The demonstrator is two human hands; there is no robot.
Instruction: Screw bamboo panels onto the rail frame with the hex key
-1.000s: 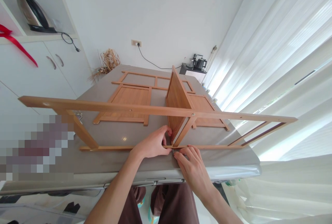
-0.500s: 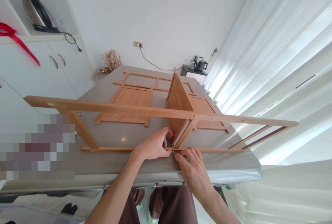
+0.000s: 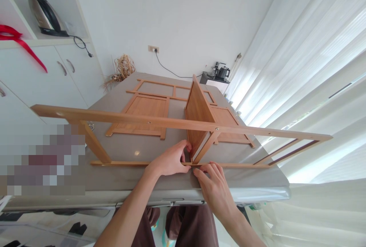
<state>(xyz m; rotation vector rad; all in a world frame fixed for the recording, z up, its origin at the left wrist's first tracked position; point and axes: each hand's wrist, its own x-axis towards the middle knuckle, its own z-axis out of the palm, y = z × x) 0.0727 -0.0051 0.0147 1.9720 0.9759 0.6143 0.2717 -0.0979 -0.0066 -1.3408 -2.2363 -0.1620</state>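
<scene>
A long wooden frame (image 3: 183,122) stands on edge across the front of the table. A wooden panel (image 3: 198,105) stands upright behind it, meeting it near the middle; a screw head shows in the upper rail there. My left hand (image 3: 171,160) is closed round the lower rail and the panel's bottom corner, thumb in front and fingers behind. Just right of it, my right hand (image 3: 213,178) is pinched low against the front of the lower rail (image 3: 237,165) by the joint. Whatever small thing its fingertips hold is too hidden to name.
Flat on the table (image 3: 120,180) lie a left panel (image 3: 147,111), a right panel (image 3: 228,123) and an open wooden frame (image 3: 160,83). Dried plants (image 3: 124,67) are beyond the far left corner. A kettle (image 3: 45,14) sits on a shelf; curtains (image 3: 309,67) hang at right.
The whole view has shifted slightly, moving the scene a little to the right. My left hand keeps its grip on the frame, and my right fingertips stay by the joint with barely any movement.
</scene>
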